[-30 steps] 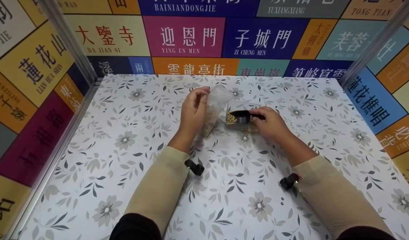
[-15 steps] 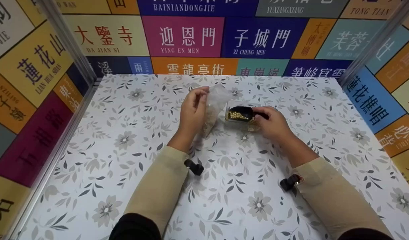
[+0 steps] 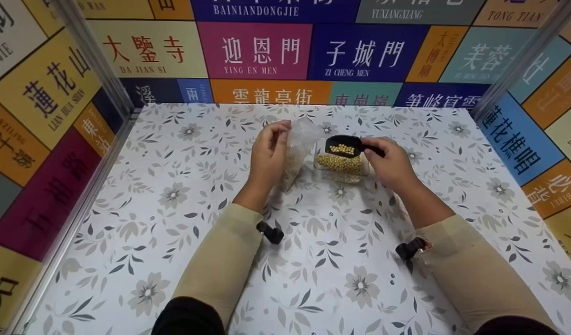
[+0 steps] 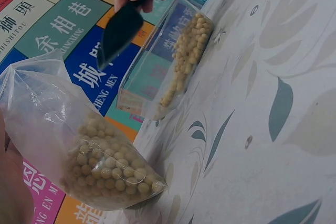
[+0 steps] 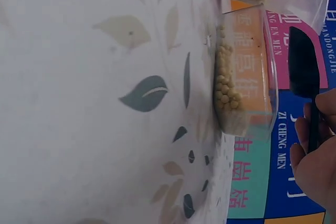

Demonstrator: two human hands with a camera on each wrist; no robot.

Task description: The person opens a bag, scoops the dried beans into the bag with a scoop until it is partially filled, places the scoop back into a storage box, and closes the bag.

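Note:
My left hand (image 3: 269, 153) holds the side of a clear plastic bag (image 3: 298, 156) near its top. Round yellowish beans fill the bag's lower part (image 4: 113, 169), which rests on the table. In my right hand (image 3: 393, 163), thumb and fingers grip the handle of a small black scoop (image 3: 345, 138). Some beans lie in the scoop's bowl, which hovers above a clear rectangular box (image 5: 270, 77), just right of the bag. A layer of the same beans (image 3: 339, 164) covers the box's bottom. The left wrist view cuts off most of my left hand.
A white tablecloth (image 3: 313, 260) with grey flowers and leaves covers the table. Printed panels with large characters (image 3: 262, 51) stand along the back and both sides, joined by metal posts (image 3: 99, 56). Black wrist cameras (image 3: 270, 232) sit on both sleeves.
The scoop has risen out of the box and moved slightly right, turning level with beans in its bowl. My left hand and the bag have stayed almost still.

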